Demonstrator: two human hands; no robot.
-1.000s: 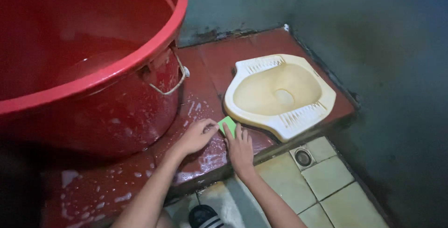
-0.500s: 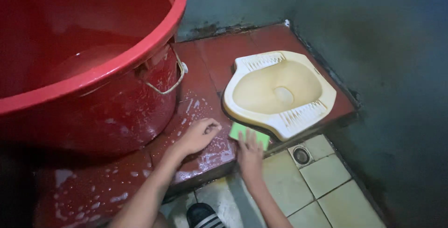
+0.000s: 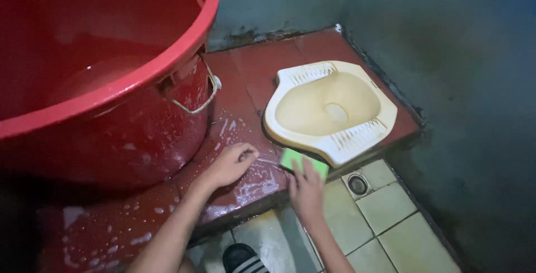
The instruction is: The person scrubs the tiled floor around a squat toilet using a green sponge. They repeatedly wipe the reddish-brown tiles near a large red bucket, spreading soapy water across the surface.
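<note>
Head view: two hands and one green scrub sponge point(image 3: 304, 162) on the wet red step.
Right hand point(image 3: 307, 190) presses flat, fingers spread, on the sponge beside one squat toilet pan point(image 3: 329, 111), long axis toward the drain point(image 3: 357, 184); left hand point(image 3: 231, 164) curled loosely, holding nothing, near one red tub point(image 3: 139, 133).

red step point(image 3: 245, 72), tub point(image 3: 111, 105), squat pan point(image 3: 329, 111), sponge point(image 3: 304, 163)

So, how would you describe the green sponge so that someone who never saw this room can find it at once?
Start at the big red tub on the raised red tiled step, then go right to the cream squat toilet. Just below the toilet's near edge, at the lip of the step, the right hand presses on a flat sponge. It is the only bright green thing there.
</note>
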